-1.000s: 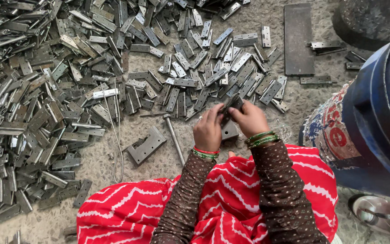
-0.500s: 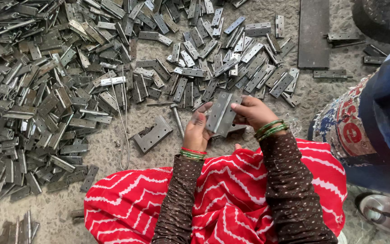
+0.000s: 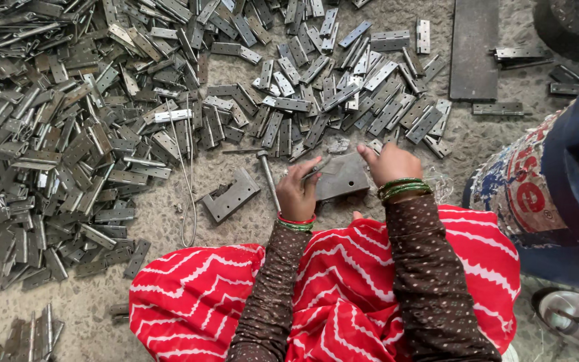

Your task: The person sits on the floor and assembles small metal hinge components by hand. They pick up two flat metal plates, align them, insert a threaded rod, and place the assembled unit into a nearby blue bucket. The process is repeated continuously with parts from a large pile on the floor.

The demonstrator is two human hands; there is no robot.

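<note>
Two hands on one hinge (image 3: 340,175), held just above the floor (image 3: 162,281) in front of the red lap (image 3: 343,281). Left hand (image 3: 297,191): fingers pinched on a thin pin (image 3: 317,167) at the hinge's left edge. Right hand (image 3: 391,163): fingers closed on the right edge, steadying. Best done by keeping leaf level and pin in line with the knuckles (tilt would likely jam it). Heap of hinges (image 3: 102,100) spread beyond; hammer (image 3: 267,175) just beside left hand; blue drum (image 3: 571,181) at right.
</note>
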